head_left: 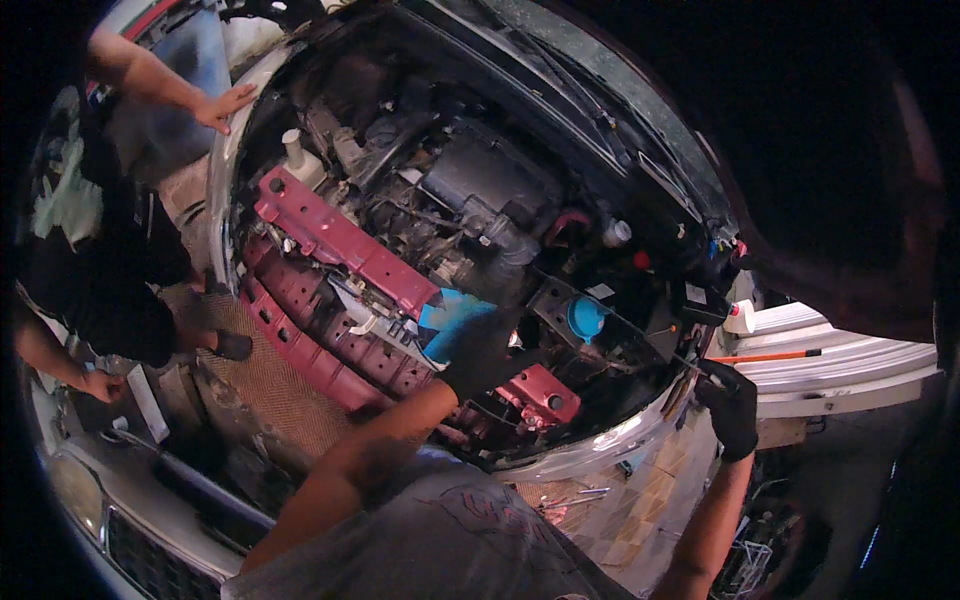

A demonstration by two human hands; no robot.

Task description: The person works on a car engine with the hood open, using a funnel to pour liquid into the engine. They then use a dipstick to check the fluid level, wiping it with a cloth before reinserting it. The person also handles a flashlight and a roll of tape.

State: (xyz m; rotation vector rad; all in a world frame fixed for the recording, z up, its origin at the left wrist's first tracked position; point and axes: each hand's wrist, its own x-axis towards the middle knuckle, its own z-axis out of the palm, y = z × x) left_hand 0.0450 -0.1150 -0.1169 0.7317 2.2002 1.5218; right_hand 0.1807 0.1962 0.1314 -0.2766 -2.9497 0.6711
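Crossbar [358, 255], red, beneath black-gloved left hand [488, 358]

Left hand [488, 352] blurred, partly hiding blue sheet [458, 308]; lower-left car [180, 482] cut off.

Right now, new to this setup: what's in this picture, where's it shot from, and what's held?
No robot here: a person works by hand, filmed by a fisheye camera on their head looking down, so edges bend. Below is an open engine bay with a black engine cover, a dark red crossbar and a round blue piece. The gloved left hand is at a blue sheet; whether it grips it is unclear. The gloved right hand seems to hold something slim, too small to identify. At left, a co-worker's hand rests on the car's edge.
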